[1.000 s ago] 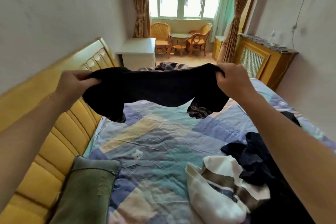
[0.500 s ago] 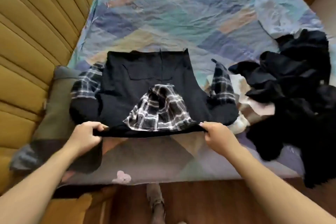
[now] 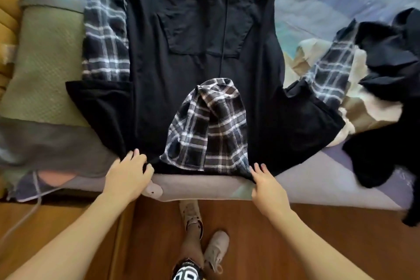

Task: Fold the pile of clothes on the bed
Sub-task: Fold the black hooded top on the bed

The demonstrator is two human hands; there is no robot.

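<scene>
The hoodie [image 3: 200, 63] is seen as matt black knit cloth, its hood [image 3: 209, 125] lined in woven plaid. The bedsheet [image 3: 329, 2] is shown as creased, soft patchwork cotton. A textured green weave is seen on the pillow [image 3: 45, 63]. The floor [image 3: 318, 234] is seen as smooth, semi-gloss wood.

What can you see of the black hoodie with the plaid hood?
The black hoodie lies spread flat on the bed, shoulders toward the near edge. Its plaid hood is laid over the body, and the sleeves end in plaid. The fabric looks soft. One sleeve overlaps the green pillow. The left hand and right hand touch its near edge.
</scene>
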